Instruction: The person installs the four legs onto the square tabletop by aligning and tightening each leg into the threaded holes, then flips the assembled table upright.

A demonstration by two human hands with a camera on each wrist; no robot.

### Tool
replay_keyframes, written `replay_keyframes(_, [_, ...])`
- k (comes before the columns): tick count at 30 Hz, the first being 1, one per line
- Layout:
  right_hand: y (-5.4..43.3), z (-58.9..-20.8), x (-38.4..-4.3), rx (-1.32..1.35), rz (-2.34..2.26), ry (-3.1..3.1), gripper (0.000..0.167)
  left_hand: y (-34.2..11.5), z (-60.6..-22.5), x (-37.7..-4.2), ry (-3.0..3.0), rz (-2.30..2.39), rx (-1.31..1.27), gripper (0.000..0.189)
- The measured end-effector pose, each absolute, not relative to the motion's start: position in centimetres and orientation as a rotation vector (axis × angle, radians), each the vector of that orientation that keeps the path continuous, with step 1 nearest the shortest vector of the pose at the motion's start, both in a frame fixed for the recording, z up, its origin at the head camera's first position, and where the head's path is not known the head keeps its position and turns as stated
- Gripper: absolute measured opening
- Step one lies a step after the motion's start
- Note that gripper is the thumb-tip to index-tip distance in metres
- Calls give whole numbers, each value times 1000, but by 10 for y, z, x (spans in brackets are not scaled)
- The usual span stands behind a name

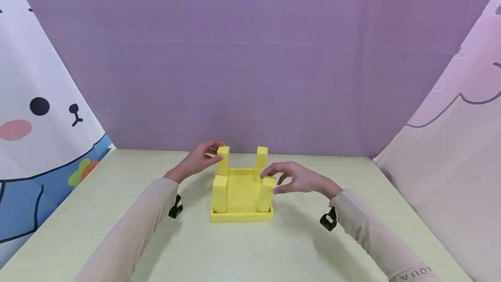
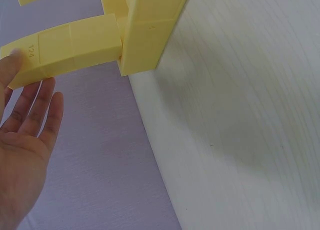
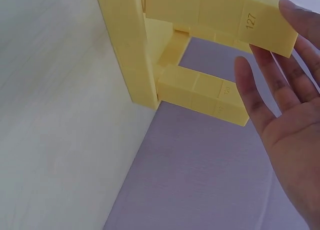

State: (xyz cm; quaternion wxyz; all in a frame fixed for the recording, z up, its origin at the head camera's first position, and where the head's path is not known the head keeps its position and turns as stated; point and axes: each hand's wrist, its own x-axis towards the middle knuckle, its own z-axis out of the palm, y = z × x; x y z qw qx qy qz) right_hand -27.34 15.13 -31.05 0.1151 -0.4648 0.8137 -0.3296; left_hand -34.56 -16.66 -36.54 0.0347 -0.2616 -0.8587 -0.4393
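Note:
A shallow yellow tray (image 1: 242,217) sits on the table with an upright pillar of stacked yellow blocks in each corner. My left hand (image 1: 198,159) pinches the top of the back-left pillar (image 1: 223,160) between thumb and fingers. In the left wrist view, the thumb lies on that pillar's block (image 2: 55,51), marked 124. The top of the front-right pillar (image 1: 266,195) is pinched by my right hand (image 1: 299,177); its block (image 3: 270,25) reads 127 in the right wrist view. Untouched are the front-left pillar (image 1: 220,195) and the back-right pillar (image 1: 261,159), which leans slightly.
The pale wooden table (image 1: 235,256) extends around the tray. Behind it rises a purple cloth backdrop (image 1: 250,64). Cartoon-printed cloths hang at the left (image 1: 51,142) and right (image 1: 450,142). A black wrist camera (image 1: 175,207) hangs below the left cuff, another (image 1: 328,219) below the right.

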Motion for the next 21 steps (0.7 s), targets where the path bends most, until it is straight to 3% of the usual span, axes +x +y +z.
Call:
replay_keyframes(8, [151,-311,-271,-1282,-1048,2398,39,-165,-362,-342,-2632,-1349,-801,37])
replay_keyframes(21, [154,-344,-275,-1201,-1174,2547,38,-167,-367,-347,-2627,-1356,-807,38])
